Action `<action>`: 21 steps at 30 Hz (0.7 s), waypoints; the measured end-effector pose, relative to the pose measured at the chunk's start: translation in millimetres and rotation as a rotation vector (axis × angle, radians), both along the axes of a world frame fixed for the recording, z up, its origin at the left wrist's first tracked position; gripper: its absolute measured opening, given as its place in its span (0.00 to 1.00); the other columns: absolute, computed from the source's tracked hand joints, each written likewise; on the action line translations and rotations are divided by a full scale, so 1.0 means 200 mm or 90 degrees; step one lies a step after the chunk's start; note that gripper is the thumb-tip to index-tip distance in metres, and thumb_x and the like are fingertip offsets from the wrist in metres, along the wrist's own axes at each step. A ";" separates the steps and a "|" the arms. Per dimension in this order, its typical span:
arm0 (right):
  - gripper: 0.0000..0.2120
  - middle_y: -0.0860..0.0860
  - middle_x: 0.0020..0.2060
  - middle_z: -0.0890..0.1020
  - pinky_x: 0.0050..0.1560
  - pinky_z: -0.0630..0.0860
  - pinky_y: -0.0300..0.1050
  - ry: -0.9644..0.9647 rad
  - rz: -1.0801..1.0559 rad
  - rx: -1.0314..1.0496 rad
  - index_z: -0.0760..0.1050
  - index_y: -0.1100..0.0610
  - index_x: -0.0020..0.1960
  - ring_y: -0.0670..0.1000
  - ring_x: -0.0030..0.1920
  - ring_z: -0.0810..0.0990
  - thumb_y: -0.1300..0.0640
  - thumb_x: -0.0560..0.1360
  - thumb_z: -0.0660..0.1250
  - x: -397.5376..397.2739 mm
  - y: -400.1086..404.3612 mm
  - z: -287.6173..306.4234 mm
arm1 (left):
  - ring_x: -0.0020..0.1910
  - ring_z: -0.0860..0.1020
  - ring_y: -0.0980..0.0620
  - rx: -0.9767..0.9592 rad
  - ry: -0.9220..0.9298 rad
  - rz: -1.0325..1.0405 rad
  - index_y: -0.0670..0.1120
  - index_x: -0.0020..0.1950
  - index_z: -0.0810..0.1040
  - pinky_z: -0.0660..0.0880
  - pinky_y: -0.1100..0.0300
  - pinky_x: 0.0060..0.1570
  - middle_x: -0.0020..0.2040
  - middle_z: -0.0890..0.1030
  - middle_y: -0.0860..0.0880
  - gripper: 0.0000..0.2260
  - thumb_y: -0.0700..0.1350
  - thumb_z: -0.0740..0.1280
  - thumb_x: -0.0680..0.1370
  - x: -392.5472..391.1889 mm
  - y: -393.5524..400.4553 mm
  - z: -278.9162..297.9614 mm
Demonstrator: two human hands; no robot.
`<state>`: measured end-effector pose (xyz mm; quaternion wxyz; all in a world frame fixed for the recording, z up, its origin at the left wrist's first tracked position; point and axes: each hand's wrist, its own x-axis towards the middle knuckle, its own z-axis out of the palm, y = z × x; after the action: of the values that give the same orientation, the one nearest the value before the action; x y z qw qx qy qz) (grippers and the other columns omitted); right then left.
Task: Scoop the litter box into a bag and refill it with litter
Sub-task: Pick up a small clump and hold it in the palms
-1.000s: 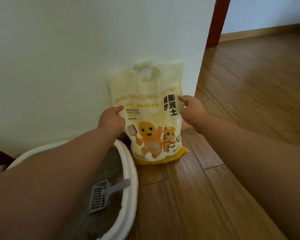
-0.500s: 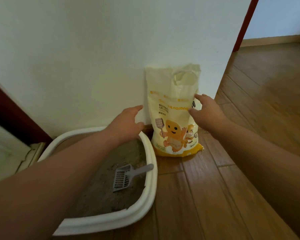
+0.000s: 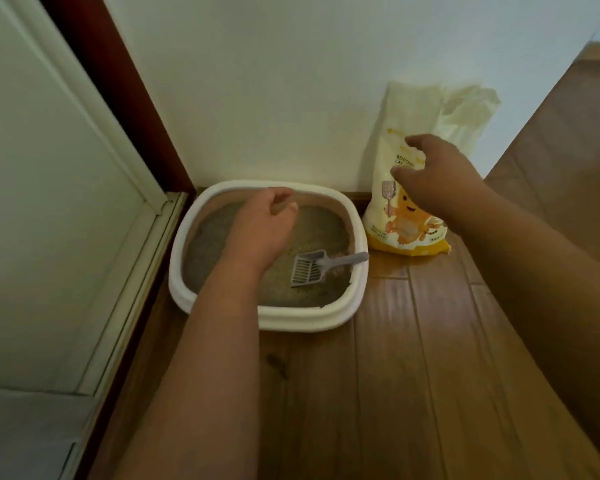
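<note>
Nearest me, on the brown wooden plank floor (image 3: 413,375), my two forearms reach forward, and both hands are bare and hold nothing. Just past them sits the white rounded plastic litter box (image 3: 291,318), full of grey-brown litter, tucked into the corner between wall and door frame. My left hand (image 3: 262,225) hovers over the middle of the box, fingers loosely curled around nothing. The grey slotted plastic scoop (image 3: 321,268) lies on the litter just to the right of that hand and slightly nearer me. Its long axis runs almost left to right: the slotted head points left toward my left wrist, and the handle points right, its end resting at the box's right rim. I judge the left hand nearer to it, though the handle end faces my right side. Farther off, my right hand (image 3: 437,174) is spread, fingers relaxed, in front of the cream and yellow cat-litter bag (image 3: 395,233) standing upright against the white wall; contact I cannot tell.
</note>
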<state>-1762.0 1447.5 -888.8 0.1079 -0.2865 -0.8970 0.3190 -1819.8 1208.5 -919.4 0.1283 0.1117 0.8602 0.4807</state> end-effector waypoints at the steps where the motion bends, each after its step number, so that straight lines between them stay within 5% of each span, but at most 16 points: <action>1: 0.27 0.52 0.73 0.70 0.57 0.79 0.53 0.007 0.000 -0.018 0.65 0.48 0.77 0.54 0.55 0.80 0.50 0.79 0.67 -0.01 -0.06 0.00 | 0.62 0.75 0.57 0.084 -0.044 0.059 0.59 0.69 0.77 0.73 0.54 0.63 0.62 0.78 0.60 0.14 0.52 0.64 0.84 0.04 -0.05 -0.05; 4: 0.25 0.49 0.72 0.73 0.65 0.76 0.55 0.017 0.047 -0.024 0.68 0.48 0.75 0.52 0.67 0.75 0.51 0.79 0.67 -0.05 -0.25 -0.08 | 0.64 0.79 0.55 0.430 -0.267 0.186 0.58 0.65 0.80 0.76 0.48 0.64 0.62 0.83 0.57 0.11 0.51 0.63 0.84 0.15 -0.19 -0.24; 8: 0.14 0.45 0.57 0.81 0.57 0.80 0.49 0.017 0.128 -0.070 0.75 0.49 0.66 0.46 0.54 0.81 0.53 0.81 0.65 -0.04 -0.49 -0.25 | 0.66 0.80 0.44 0.850 -0.535 0.273 0.48 0.72 0.76 0.76 0.43 0.64 0.67 0.82 0.48 0.19 0.54 0.60 0.85 0.22 -0.38 -0.53; 14: 0.08 0.48 0.41 0.82 0.42 0.82 0.43 -0.033 0.201 -0.160 0.78 0.51 0.52 0.46 0.39 0.82 0.50 0.83 0.62 0.16 -0.79 -0.71 | 0.67 0.80 0.42 0.906 -0.538 0.312 0.48 0.72 0.77 0.76 0.43 0.64 0.68 0.81 0.47 0.21 0.57 0.60 0.84 0.22 -0.54 -0.79; 21: 0.10 0.49 0.43 0.82 0.46 0.78 0.47 -0.264 0.398 -0.053 0.80 0.53 0.51 0.48 0.43 0.80 0.49 0.82 0.63 0.31 -0.90 -1.17 | 0.67 0.80 0.43 0.948 -0.545 0.359 0.48 0.73 0.76 0.72 0.45 0.69 0.68 0.81 0.48 0.20 0.55 0.61 0.83 0.22 -0.54 -0.90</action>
<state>-1700.9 1268.2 -1123.2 -0.1901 -0.0613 -0.9302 0.3080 -1775.7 1100.3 -1098.6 0.2090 -0.2378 0.2006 0.9271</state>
